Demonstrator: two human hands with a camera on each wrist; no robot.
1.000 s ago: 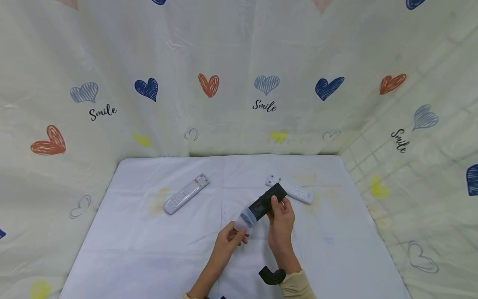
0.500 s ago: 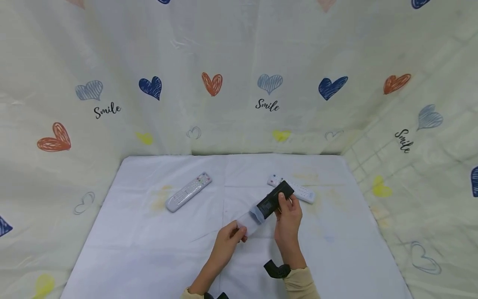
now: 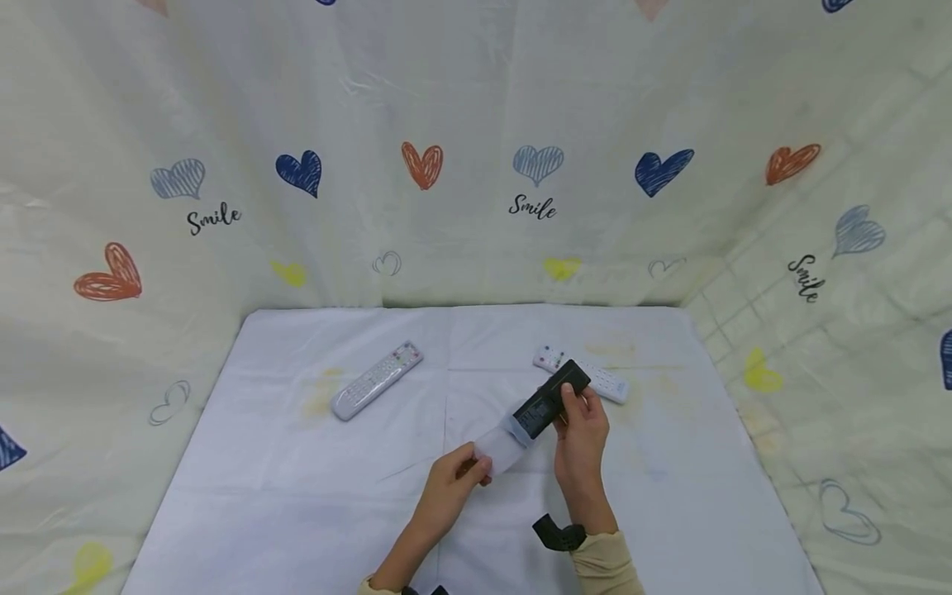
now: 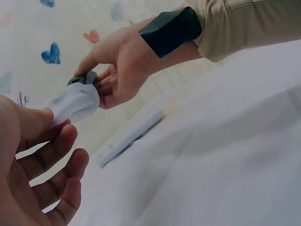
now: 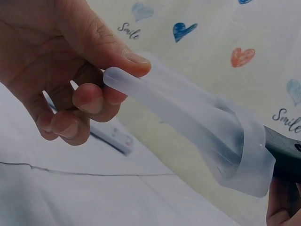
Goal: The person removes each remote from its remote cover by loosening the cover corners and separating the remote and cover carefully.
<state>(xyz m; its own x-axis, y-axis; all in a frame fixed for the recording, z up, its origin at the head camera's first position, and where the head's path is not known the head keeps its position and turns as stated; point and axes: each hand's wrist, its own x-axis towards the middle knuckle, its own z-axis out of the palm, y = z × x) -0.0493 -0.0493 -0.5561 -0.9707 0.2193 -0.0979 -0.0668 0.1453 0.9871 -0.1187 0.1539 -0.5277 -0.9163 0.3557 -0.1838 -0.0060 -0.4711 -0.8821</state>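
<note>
A black remote control [image 3: 552, 400] is held above the table, slanting up to the right in the head view. Its lower end sits inside a translucent silicone cover [image 3: 500, 449], whose near edge is folded back around it. My right hand [image 3: 583, 446] grips the bare upper end, thumb on top. With thumb and index finger my left hand [image 3: 450, 489] pinches the far end of the cover; its other fingers are loosely bent in the left wrist view. Seen by the right wrist camera, the cover [image 5: 188, 117] is hollow between the left fingertips and the remote [image 5: 284, 153].
A silver-grey remote [image 3: 378, 381] lies on the white-covered table [image 3: 297, 512] at the left. Behind the held remote, a white remote [image 3: 606, 383] lies partly hidden. A curtain [image 3: 476, 231] printed with hearts surrounds the table's back and sides.
My right hand and the black remote have moved right, away from my left hand. More of the cover now shows between them, drawn out longer. My left hand stays almost in place.
</note>
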